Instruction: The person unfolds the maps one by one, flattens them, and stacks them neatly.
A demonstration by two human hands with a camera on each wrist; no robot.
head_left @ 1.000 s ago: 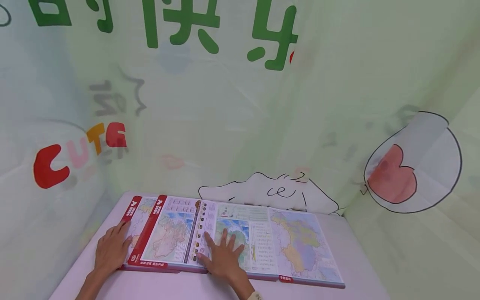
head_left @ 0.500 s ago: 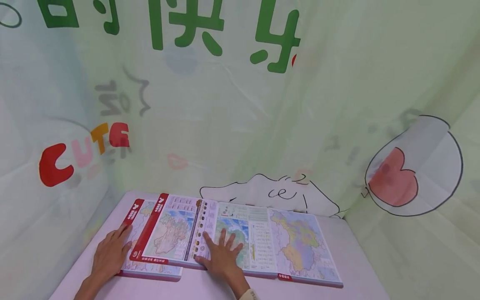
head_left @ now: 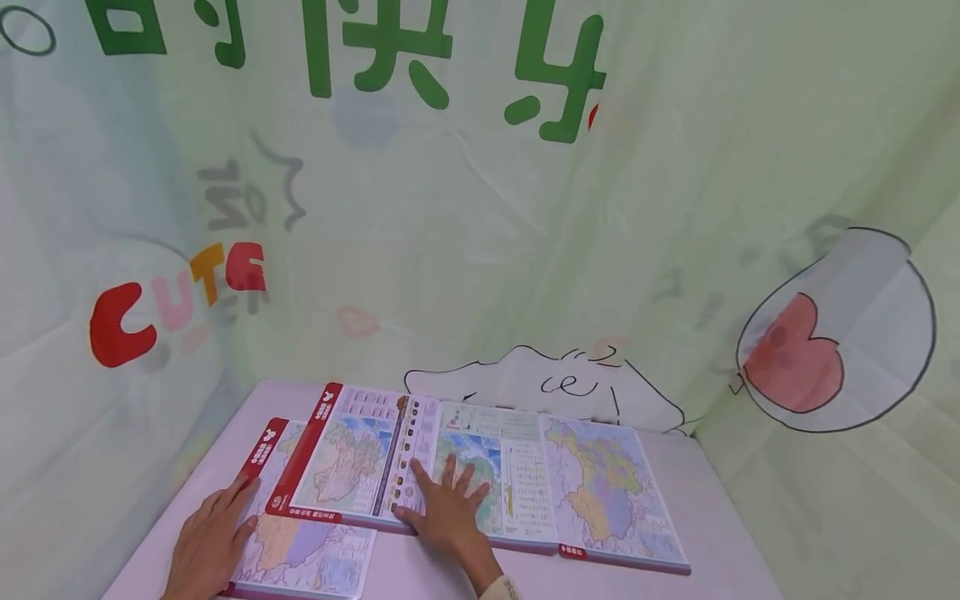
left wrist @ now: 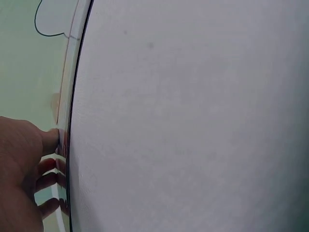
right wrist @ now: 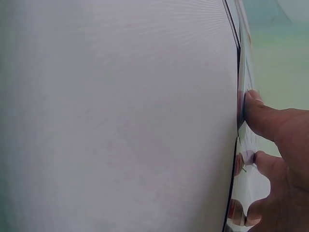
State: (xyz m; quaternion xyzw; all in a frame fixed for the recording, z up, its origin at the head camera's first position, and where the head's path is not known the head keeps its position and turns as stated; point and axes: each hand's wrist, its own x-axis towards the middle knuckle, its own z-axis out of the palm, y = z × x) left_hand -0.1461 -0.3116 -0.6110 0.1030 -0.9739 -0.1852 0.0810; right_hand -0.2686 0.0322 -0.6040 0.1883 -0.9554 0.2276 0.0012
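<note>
A map-printed board (head_left: 311, 546) with a red left edge lies at the front left of the table, partly under another red-edged map board (head_left: 345, 467). My left hand (head_left: 210, 533) rests on the lower board's left side, fingers extended together. Spread fingers of my right hand (head_left: 450, 508) press flat on the green map in the middle, beside a column of small pictures. A colourful map panel (head_left: 607, 492) lies to the right of that hand. In the wrist views, the left hand (left wrist: 19, 169) and right hand (right wrist: 285, 159) have fingertips touching glossy surfaces seen edge-on.
The pale lilac tabletop (head_left: 720, 525) runs up to a light green fabric backdrop (head_left: 465, 250) with printed characters and drawings. Fabric walls (head_left: 862, 492) enclose both sides. The boards stand close to the back wall.
The lower left board has slid towards the front under the left hand, showing more of its map. The right hand has stayed on the middle map; the head view has shifted slightly.
</note>
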